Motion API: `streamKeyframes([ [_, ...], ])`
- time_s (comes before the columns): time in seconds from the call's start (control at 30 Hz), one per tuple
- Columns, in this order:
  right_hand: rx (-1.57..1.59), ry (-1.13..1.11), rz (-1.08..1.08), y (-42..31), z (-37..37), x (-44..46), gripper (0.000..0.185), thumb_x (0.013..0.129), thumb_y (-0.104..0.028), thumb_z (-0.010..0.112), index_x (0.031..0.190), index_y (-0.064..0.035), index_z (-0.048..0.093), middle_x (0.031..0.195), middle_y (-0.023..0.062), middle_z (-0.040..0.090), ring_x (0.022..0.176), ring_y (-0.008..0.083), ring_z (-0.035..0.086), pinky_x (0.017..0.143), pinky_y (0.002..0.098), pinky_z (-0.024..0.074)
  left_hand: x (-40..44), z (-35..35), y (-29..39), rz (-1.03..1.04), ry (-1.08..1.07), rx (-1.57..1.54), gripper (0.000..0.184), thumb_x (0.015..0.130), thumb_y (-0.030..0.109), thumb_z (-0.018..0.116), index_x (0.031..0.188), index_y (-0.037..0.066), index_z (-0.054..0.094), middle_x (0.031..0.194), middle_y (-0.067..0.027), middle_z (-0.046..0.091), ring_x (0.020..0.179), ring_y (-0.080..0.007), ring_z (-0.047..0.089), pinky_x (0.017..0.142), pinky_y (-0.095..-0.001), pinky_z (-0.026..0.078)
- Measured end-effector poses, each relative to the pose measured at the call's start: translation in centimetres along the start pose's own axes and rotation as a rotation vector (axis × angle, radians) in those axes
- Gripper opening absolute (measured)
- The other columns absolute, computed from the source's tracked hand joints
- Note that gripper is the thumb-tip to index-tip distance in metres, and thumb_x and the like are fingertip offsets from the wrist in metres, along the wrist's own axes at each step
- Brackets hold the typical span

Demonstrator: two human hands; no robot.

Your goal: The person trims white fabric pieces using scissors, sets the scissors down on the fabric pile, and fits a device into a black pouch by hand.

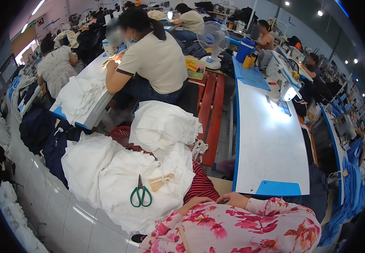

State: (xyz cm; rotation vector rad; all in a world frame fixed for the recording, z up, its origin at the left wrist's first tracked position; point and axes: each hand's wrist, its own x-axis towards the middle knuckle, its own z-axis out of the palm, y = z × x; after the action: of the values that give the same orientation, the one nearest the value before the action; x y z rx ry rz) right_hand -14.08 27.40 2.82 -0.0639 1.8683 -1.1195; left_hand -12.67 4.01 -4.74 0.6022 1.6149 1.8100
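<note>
My left hand (198, 203) and my right hand are hard to tell apart by sleeve, but both rest together at my lap, against the floral top (250, 221). The hand on the right side (234, 199) has its fingers bent downward, and its fingertips are hidden. Neither hand shows an object in it. Left of them, green-handled scissors (140, 195) lie on a large pile of white cloth (119, 185), beside small beige pieces (160, 181). A second stack of white cloth (161, 124) sits behind.
A white sewing table (271, 156) with a lit sewing machine (281, 76) stands at the right. Red bench slats (212, 118) run beside it. A co-worker (153, 59) sits at another machine ahead. A fan (213, 40) stands behind the bench.
</note>
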Motion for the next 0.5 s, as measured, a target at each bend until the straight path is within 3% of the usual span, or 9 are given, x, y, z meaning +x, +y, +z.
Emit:
streamKeyframes([
  [0.07, -0.051, 0.04, -0.071, 1.0, 0.3, 0.6, 0.034, 0.079, -0.015, 0.069, 0.11, -0.0024, 0.063, 0.098, 0.0046, 0.067, 0.09, 0.0109, 0.06, 0.084, 0.0265, 0.0465, 0.6, 0.1, 0.0, -0.052, 0.036, 0.075, 0.022, 0.081, 0.012, 0.064, 0.102, 0.003, 0.067, 0.091, -0.0085, 0.069, 0.085, -0.0143, 0.065, 0.077, -0.0273, 0.05],
  [0.13, -0.097, 0.085, -0.135, 1.7, 0.4, 1.1, 0.039, 0.078, -0.021, 0.075, 0.11, -0.0024, 0.062, 0.102, 0.0036, 0.066, 0.09, 0.0109, 0.06, 0.085, 0.0274, 0.0466, 1.8, -0.6, 0.3, -0.074, 0.0, 0.348, 0.026, 0.078, 0.019, 0.068, 0.099, 0.004, 0.067, 0.087, -0.0102, 0.069, 0.081, -0.0174, 0.066, 0.073, -0.0277, 0.051],
  [0.23, 0.016, 0.049, -0.158, 2.6, 0.8, 1.9, 0.037, 0.075, -0.015, 0.076, 0.107, -0.0021, 0.062, 0.101, 0.0039, 0.066, 0.093, 0.0103, 0.06, 0.086, 0.0263, 0.0473, 1.7, -1.0, 1.1, 0.003, -0.002, 0.493, 0.033, 0.073, 0.03, 0.073, 0.093, 0.005, 0.067, 0.08, -0.0127, 0.068, 0.076, -0.0231, 0.068, 0.067, -0.0289, 0.051],
  [0.3, 0.009, 0.06, -0.17, 1.9, 1.2, 1.4, 0.033, 0.073, -0.008, 0.074, 0.104, -0.0025, 0.063, 0.099, 0.0075, 0.067, 0.094, 0.0136, 0.062, 0.087, 0.0275, 0.0476, 1.1, -0.5, 2.1, -0.072, 0.017, 0.418, 0.029, 0.073, 0.027, 0.072, 0.091, 0.005, 0.067, 0.08, -0.0115, 0.068, 0.075, -0.023, 0.067, 0.067, -0.0293, 0.051],
  [0.5, -0.092, 0.039, -0.181, 0.7, 1.0, 0.9, 0.034, 0.074, -0.012, 0.075, 0.104, -0.0012, 0.064, 0.099, 0.0097, 0.068, 0.092, 0.015, 0.063, 0.086, 0.0271, 0.0479, 0.3, 0.6, 1.4, -0.04, 0.011, 0.448, 0.026, 0.074, 0.02, 0.068, 0.093, 0.004, 0.063, 0.08, -0.0134, 0.067, 0.073, -0.0239, 0.066, 0.065, -0.0297, 0.05],
])
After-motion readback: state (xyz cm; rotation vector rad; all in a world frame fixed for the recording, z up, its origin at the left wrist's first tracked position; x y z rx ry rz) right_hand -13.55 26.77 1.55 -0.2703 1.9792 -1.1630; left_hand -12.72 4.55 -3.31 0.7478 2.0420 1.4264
